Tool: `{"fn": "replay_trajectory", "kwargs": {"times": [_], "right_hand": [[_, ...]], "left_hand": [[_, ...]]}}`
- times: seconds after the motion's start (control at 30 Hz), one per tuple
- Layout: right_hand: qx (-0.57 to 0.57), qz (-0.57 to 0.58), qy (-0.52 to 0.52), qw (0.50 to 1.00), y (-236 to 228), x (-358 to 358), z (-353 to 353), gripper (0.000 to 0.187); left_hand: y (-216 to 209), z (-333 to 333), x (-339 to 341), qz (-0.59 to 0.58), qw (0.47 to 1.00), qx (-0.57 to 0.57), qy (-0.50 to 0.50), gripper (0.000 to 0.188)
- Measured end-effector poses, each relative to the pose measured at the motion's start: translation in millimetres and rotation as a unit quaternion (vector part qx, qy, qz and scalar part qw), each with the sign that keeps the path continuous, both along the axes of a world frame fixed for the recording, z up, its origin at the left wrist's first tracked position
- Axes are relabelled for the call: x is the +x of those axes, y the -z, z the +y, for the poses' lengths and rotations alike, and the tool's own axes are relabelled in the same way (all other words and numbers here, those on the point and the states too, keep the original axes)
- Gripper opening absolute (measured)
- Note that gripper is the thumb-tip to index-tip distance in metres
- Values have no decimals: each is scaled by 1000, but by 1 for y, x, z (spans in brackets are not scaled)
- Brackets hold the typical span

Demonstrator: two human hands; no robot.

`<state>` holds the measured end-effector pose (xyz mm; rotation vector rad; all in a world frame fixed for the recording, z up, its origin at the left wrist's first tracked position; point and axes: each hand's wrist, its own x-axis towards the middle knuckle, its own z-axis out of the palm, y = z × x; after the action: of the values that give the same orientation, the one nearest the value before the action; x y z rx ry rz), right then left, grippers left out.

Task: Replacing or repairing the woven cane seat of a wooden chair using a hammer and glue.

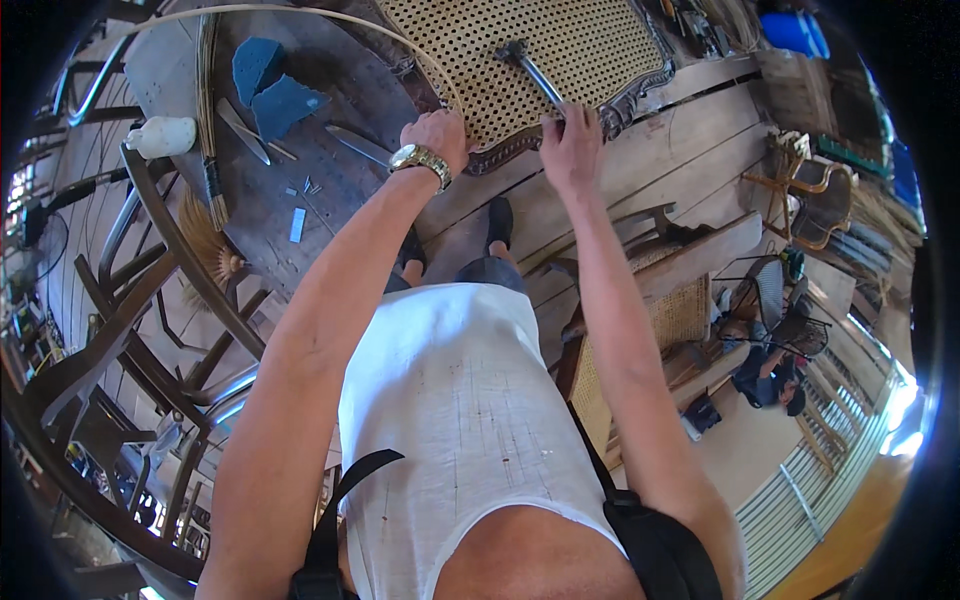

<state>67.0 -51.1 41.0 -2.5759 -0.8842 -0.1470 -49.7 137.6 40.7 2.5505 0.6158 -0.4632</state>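
A: Premises: a workshop with a plank floor (pixel 690 150); bare dark wooden chair frames (pixel 195 265) crowd the left side. State of the right hand?

B: Right hand (pixel 573 145): closed around the handle of a hammer (pixel 540 80). The shaft is silvery, the head dark; the head lies over the cane. Contact between the two cannot be determined.

A: Left hand?

B: Left hand (pixel 437 135): back upward, fingers curled in at the near edge of a caned panel (pixel 590 50). Whether the fingertips pinch anything cannot be told. A gold-toned wristwatch (pixel 422 162) is worn on that wrist.

A: Panel, position and condition?

B: Directly ahead of the person, cut off by the top of the view. Cane straw-coloured, an open mesh with regular rows of holes, even where visible. Border dark brown, curved, with carved relief. A long pale strip (pixel 250 8) arches across from the far left to the panel's edge, near the left hand.

A: Further out?

B: On the worn grey worktop (pixel 340 225): a knife (pixel 358 145) beside the left hand; beyond it, two ragged dark blue pieces (pixel 285 107); at the left margin, a white bottle (pixel 162 137).
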Motion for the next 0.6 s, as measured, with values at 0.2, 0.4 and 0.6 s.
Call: {"fn": "replay_trajectory", "kwargs": {"times": [0.2,0.4,0.6], "right_hand": [[86,297,123,943,30,-87,5,32],[108,344,258,896,49,-88,25,48],[130,336,279,890,57,-92,31,49]], "left_hand": [[-6,2,5,13,999,-32,-10,40],[-5,0,3,6,999,-39,-10,39],[-1,0,0,1,999,-48,-16,40]]}}
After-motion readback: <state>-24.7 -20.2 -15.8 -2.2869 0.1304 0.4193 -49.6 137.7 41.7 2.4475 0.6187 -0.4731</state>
